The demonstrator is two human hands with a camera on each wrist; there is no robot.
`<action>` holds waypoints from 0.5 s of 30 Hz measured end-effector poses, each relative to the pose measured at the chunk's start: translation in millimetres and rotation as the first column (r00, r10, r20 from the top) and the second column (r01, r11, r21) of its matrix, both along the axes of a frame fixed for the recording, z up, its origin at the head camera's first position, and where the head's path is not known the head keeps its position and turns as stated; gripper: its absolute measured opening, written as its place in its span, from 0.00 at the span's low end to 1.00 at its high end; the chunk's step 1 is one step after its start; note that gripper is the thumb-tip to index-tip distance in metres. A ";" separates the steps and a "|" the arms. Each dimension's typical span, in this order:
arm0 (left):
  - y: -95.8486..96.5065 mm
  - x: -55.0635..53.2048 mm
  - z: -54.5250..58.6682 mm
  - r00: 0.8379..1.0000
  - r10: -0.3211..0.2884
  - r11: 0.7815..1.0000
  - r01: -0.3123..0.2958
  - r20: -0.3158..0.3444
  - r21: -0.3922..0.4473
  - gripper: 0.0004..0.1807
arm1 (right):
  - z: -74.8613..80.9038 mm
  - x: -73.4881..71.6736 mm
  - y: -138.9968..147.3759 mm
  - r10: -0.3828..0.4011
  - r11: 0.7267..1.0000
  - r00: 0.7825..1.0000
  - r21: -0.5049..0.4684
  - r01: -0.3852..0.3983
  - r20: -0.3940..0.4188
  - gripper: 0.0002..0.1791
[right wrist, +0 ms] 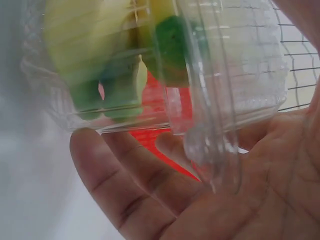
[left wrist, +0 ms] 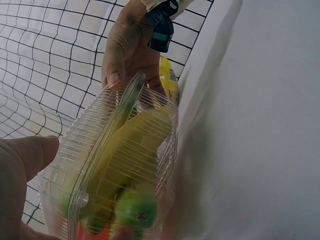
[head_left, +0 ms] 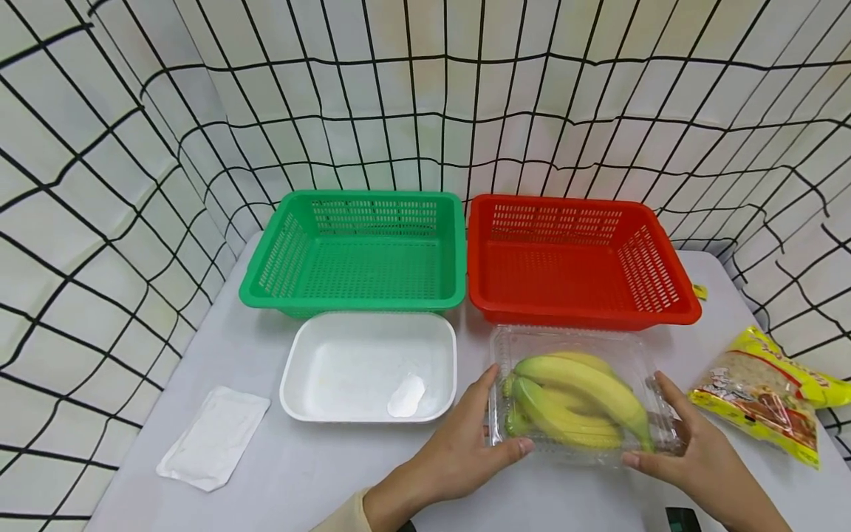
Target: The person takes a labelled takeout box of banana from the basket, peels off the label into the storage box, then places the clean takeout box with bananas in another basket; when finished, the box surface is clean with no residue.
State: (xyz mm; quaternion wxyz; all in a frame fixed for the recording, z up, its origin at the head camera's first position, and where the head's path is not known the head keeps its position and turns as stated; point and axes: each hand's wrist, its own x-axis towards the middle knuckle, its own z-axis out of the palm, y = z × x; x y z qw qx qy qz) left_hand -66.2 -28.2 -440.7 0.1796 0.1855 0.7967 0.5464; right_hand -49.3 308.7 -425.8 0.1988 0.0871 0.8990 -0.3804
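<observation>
A clear plastic clamshell box [head_left: 572, 347] with its lid down sits between both hands in front of the red basket. Yellow bananas [head_left: 578, 391] with green ends show inside, and a round green thing [left wrist: 136, 209] shows through its side in the left wrist view. My left hand [head_left: 462, 447] grips the box's left side, thumb at the front corner. On the opposite side, my right hand [head_left: 698, 451] holds it with the thumb at the front; its fingers [right wrist: 145, 175] touch the plastic in the right wrist view. Whether the box touches the table cannot be told.
Behind stand a green basket [head_left: 352, 307] and a red basket [head_left: 585, 314]. A white tray [head_left: 346, 369] lies left of the box, with a white packet [head_left: 214, 437] farther left. A yellow snack bag [head_left: 764, 391] lies right. Black wire mesh [head_left: 412, 118] surrounds the table.
</observation>
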 end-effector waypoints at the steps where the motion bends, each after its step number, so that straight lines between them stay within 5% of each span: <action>1: -0.7 1.0 2.2 1.000 0.003 1.000 -0.003 -0.003 -0.001 0.56 | 1.5 1.1 -0.3 0.002 1.000 1.000 0.002 -0.002 -0.018 0.70; 6: -5.6 7.2 13.0 1.000 0.013 1.000 -0.014 -0.020 -0.007 0.57 | 7.8 4.0 -2.6 0.034 0.999 0.996 0.032 -0.032 -0.085 0.69; 15: -17.0 13.2 29.9 0.999 0.027 0.998 -0.029 -0.045 -0.048 0.56 | 20.2 4.6 -9.4 0.060 0.994 0.995 0.091 -0.053 -0.080 0.70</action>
